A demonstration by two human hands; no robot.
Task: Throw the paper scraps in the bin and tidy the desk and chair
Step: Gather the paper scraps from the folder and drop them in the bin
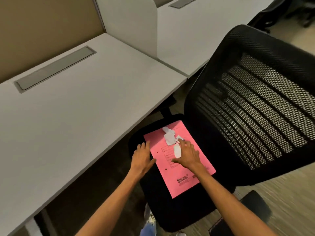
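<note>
A pink folder (180,174) lies flat on the black seat of an office chair (170,213). On its far half lie white paper scraps (168,136), with another scrap (177,150) just below them. My right hand (188,155) lies on the folder with fingers spread, its fingertips touching the scraps. My left hand (142,155) rests open at the folder's left edge, partly on the seat. The chair's black mesh backrest (255,108) rises to the right.
A white desk (71,116) with a grey cable flap (54,68) runs along the left, its edge close to the chair. A second desk (196,34) stands behind a white divider (133,21). Carpeted floor lies to the right, with a dark chair at top right.
</note>
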